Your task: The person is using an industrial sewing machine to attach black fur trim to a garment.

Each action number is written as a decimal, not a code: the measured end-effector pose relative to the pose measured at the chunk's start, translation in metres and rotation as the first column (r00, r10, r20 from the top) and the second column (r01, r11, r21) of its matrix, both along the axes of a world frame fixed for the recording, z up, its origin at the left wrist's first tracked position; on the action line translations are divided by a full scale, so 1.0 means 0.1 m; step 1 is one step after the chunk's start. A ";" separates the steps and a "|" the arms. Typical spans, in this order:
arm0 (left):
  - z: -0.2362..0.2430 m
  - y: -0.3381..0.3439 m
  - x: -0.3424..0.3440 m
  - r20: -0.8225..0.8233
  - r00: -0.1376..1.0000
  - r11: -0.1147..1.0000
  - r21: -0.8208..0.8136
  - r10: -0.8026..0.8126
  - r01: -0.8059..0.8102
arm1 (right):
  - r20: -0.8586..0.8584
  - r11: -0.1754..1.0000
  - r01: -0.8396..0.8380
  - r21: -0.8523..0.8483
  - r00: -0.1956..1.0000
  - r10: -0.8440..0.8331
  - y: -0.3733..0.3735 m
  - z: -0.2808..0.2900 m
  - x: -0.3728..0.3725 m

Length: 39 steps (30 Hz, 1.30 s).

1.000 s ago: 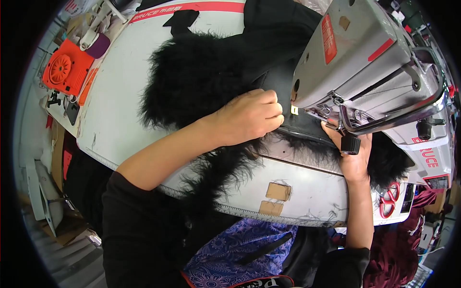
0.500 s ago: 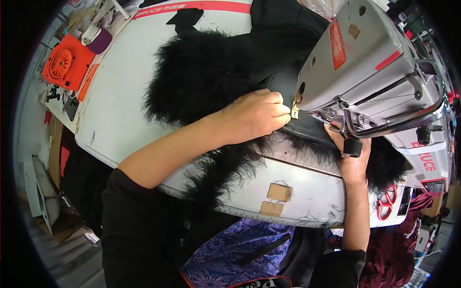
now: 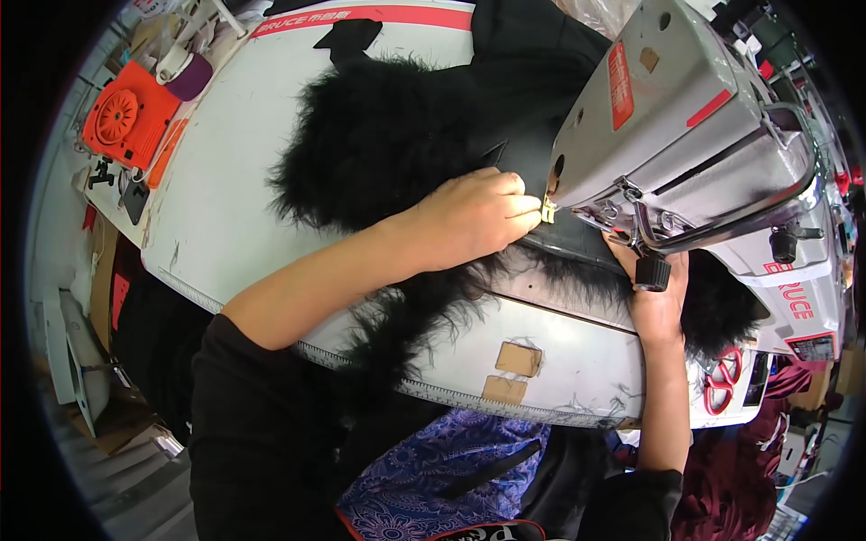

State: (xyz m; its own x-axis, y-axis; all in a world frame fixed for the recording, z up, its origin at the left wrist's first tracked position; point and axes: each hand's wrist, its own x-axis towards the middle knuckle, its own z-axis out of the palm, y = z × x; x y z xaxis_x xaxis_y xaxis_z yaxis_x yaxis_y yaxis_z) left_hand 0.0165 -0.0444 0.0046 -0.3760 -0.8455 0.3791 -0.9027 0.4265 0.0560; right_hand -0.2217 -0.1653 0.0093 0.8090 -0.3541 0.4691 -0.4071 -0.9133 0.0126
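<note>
A black garment point(image 3: 510, 113) with smooth cloth and fluffy fur-like trim point(image 3: 370, 144) lies under the head of a white sewing machine point(image 3: 649, 117). My left hand point(image 3: 478, 216) is closed on the black cloth, its fingertips beside the lit brass-coloured part point(image 3: 548, 209) near the needle area. The needle itself cannot be made out. To the right of the machine's front end, my right hand point(image 3: 657, 298) rests at the garment's edge. Its thumb side shows, while the other fingers are hidden behind the machine head. A strand of black fur hangs over the table's front edge.
The white machine table point(image 3: 225, 207) has a measuring tape along its front edge. Red-handled scissors point(image 3: 722, 383) lie at the right. An orange device point(image 3: 131, 117) and a phone point(image 3: 135, 200) sit at the left. Dark red cloth point(image 3: 731, 478) hangs at the lower right.
The view has shifted slightly, so the machine head sits a little further left. Both hands keep nearly the same places on the garment.
</note>
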 end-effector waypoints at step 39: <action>-0.06 0.02 0.07 -0.088 0.973 0.961 -0.197 -0.212 0.192 | -0.169 0.948 -0.102 0.302 0.973 0.159 -0.04 -0.09 0.06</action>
State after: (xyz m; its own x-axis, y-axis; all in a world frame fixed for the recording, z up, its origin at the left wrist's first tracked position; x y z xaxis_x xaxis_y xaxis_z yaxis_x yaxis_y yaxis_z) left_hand 0.0238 -0.0420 -0.0011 -0.4805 -0.6665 0.5700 -0.7897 0.6115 0.0495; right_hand -0.2155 -0.1697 0.0007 0.9208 -0.3371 0.1961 -0.3003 -0.9337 -0.1949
